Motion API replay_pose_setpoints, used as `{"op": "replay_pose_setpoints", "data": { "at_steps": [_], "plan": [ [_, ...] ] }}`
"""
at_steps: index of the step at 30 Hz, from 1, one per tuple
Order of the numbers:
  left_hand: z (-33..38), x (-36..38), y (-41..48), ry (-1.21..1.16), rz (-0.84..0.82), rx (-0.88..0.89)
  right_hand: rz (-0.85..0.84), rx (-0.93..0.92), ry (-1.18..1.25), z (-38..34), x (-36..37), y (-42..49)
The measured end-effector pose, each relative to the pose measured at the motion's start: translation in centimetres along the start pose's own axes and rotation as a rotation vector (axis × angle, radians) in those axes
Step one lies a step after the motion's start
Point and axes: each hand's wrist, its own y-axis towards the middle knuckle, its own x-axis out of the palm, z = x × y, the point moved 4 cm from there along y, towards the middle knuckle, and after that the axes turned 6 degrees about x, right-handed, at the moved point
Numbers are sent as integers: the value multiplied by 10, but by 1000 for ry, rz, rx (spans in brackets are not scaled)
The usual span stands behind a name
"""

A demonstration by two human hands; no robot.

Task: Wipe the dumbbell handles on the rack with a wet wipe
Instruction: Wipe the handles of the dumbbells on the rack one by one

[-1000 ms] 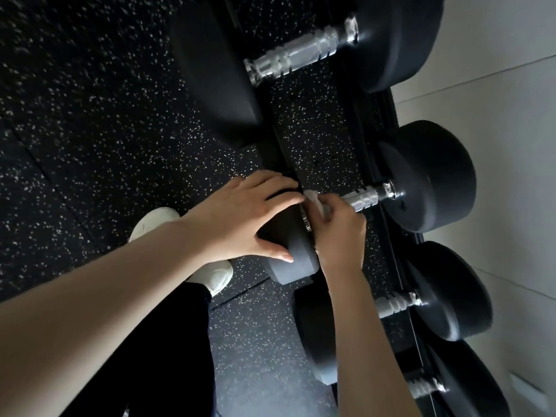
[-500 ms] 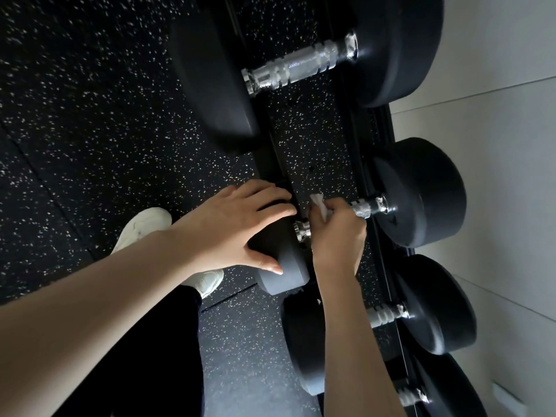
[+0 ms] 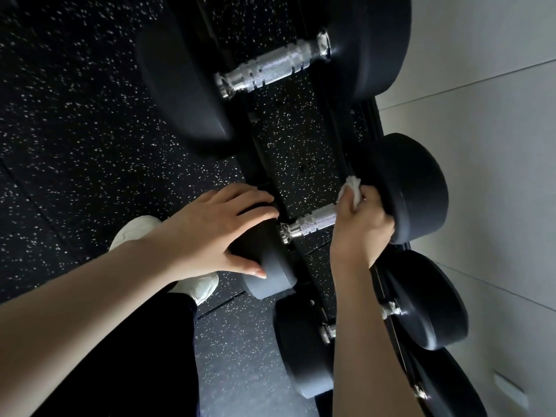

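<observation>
The right hand [image 3: 361,227] is gripping the far end of the dumbbell handle [image 3: 313,222], fingers curled around it, with the wet wipe [image 3: 352,188] bunched inside the grip (a white corner is showing above the knuckles). The left hand [image 3: 216,233] is clasping the near weight head [image 3: 270,284], fingers draped over its rim. The dumbbell is lying across the rack [image 3: 374,124].

- Middle handle [image 3: 314,220]: a bare knurled stretch lies open between the left hand [image 3: 210,233], clasped over the near head [image 3: 270,275], and the right hand [image 3: 361,227], clenched with the wipe [image 3: 352,188] against the far head [image 3: 415,188].
- Upper handle [image 3: 270,70]: fully exposed, hemmed in by large heads at both ends.
- Gap between these two dumbbells: open, with the floor [image 3: 301,152] showing through.
- Lower handle [image 3: 328,331]: mostly blocked by the right forearm.
- Wall [image 3: 496,161]: close behind the far heads.
</observation>
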Motion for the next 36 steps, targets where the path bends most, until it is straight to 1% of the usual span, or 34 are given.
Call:
{"op": "replay_pose_setpoints", "data": {
  "at_steps": [3,8,10,13,18,22,25,29,32,36],
  "plan": [
    [0,-1,0,-13,-5,-6,119,-6,117,0,2,-6],
    [0,-1,1,-15,-40,-12,219,-24,135,4,5,-12],
    [0,0,0,-9,-53,-12,268,-3,171,7,5,-16],
    [-1,0,-1,-8,-64,-18,312,75,247,10,7,-21],
    [1,0,-1,8,-81,-10,349,305,445,18,12,-31],
    [1,-2,0,13,-108,-9,374,352,517,23,13,-34],
    [4,-4,1,31,-125,-2,347,382,563,28,11,-34],
    [11,-11,4,111,-169,10,228,484,614,32,2,-38],
    [22,-25,10,171,-197,22,123,444,631,20,-20,-43],
    [39,-62,20,275,-161,34,18,430,711,1,-52,-48]
  ]
}}
